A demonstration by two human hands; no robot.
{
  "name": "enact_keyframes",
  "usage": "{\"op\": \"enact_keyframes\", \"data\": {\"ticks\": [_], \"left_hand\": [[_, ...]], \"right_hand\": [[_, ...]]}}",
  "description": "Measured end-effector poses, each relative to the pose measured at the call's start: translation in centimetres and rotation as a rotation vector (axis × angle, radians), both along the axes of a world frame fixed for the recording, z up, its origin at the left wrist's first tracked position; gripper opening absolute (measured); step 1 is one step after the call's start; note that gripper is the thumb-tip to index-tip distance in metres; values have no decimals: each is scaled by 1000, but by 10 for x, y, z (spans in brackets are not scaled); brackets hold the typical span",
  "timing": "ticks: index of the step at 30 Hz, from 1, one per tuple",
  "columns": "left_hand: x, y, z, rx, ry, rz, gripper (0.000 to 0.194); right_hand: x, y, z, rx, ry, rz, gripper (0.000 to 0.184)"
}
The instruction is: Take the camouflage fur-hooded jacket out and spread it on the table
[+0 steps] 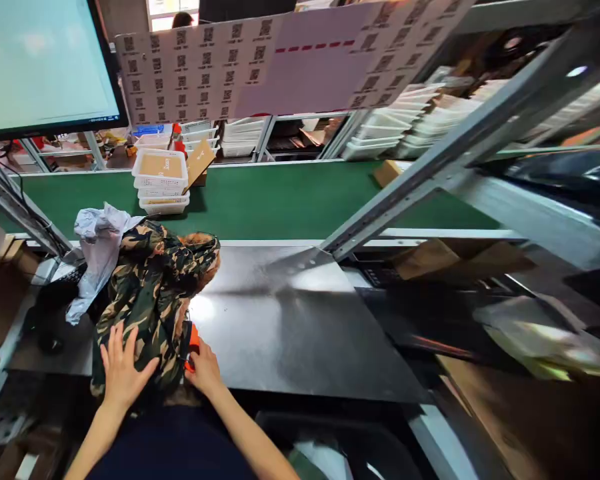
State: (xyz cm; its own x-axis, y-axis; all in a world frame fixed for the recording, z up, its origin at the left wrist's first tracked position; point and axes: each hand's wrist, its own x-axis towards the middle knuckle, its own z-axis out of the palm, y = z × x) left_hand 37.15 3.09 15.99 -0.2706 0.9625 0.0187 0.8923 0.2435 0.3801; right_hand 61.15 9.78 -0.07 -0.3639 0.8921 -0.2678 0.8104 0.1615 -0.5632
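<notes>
Camouflage jacket-like garment (147, 293) lies right under the left fingers, bunched on the steel counter (285, 327), its brown fuzzy lining showing along the side nearest the right fingers. I've got the left hand (123, 370) spread wide on the cloth, fingers splayed and pressing lightly by the look of it, not pinching any fold that I can make out. Over to the right hand (203, 367): those fingers are curled around an orange-and-black handheld device (194, 337), a scanner, I'd guess, right at the garment's near-right edge. Whether it actually touches the fabric, I can't tell from up here.

So the step in hand, as I read it: left steadies the garment, right works the device beside it. Just beyond the left fingers, off to their left, a crumpled whitish plastic bag (99, 250) sits against the garment; I can't see if any of it runs underneath. Farther out past both hands, white baskets (161, 183) stand stacked on the green conveyor belt (280, 200).

And the next move? To my eye it calls for a quiet left palm, so the folds don't slide, and a clear line for the device; any label or tag is hidden from me. Careful there: loose cloth could easily crowd the right fingers.
</notes>
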Motion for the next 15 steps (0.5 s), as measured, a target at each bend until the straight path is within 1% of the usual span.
{"op": "enact_keyframes", "data": {"ticks": [1,3,5,7,9,11,13,15], "left_hand": [[3,-3,-13,6,114,-5,82],[5,-5,-39,4,299,-34,78],[-2,-4,-57,20,349,-56,70],[-16,-1,-64,62,311,-51,66],[-33,2,-64,111,204,-44,63],[-53,8,-57,179,45,4,56],[-76,19,-46,295,-145,109,47],[-103,35,-32,445,-311,240,43]], "right_hand": [[9,-2,-2,44,2,-38,28],[37,3,-2,133,-15,-135,22],[73,18,2,172,-66,-268,24],[111,38,8,149,-126,-402,29],[144,56,12,100,-171,-491,35],[167,67,13,63,-198,-530,41],[180,72,14,37,-221,-555,45],[187,75,14,22,-245,-585,51]]}}
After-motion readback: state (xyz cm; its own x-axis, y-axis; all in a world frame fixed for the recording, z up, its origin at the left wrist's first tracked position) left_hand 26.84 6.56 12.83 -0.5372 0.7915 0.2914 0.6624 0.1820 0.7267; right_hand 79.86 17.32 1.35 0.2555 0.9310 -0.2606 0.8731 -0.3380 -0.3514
